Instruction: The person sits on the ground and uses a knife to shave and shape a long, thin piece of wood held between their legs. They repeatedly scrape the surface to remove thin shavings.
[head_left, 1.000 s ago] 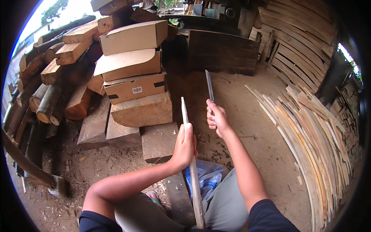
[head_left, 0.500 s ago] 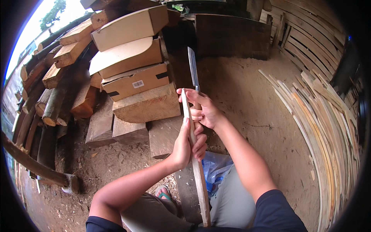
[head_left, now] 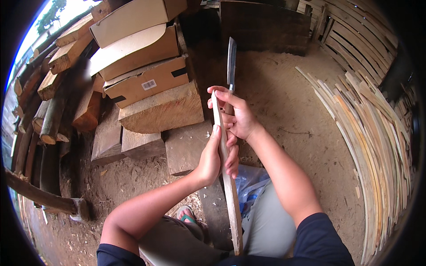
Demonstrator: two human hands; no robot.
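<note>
Wood slat (head_left: 226, 177) stands near upright, centre frame. Bottom end lost between the person's knees at the lower edge; top end up at the right hand (head_left: 237, 116).

L hand (head_left: 215, 156) wrapped around the slat at mid-length, thumb running up its near face, fingers curled round the far side. Firm closed grip on the slat.

R hand closed around the handle of a long knife (head_left: 231, 62), fist right against the slat's top end. Blade points up and away, flat steel, tip clear of everything. Whether the blade edge touches the slat: can't tell, fist covers the join. Handle fully hidden inside the fist.

Room: open sandy ground (head_left: 284, 93) behind and to the R of the blade, nothing close. To the L, a sawn wood block (head_left: 162, 110) near the hands but apart, cardboard boxes (head_left: 142, 57) stacked on top. Flat slabs (head_left: 186, 148) low in front, just beside the L wrist.

R side: big fan of thin pale slats (head_left: 377, 146) lying along the rim, well apart from the R forearm. Far end bends w/ the lens, cut off by the frame.

L rim: log pile (head_left: 49, 111), partly in shadow. Dark board wall (head_left: 266, 29) at back.

Below the hands: blue plastic bag (head_left: 250, 184) half hidden behind slat and R leg. One sandalled foot (head_left: 188, 218) shows between the knees; other foot not seen.
</note>
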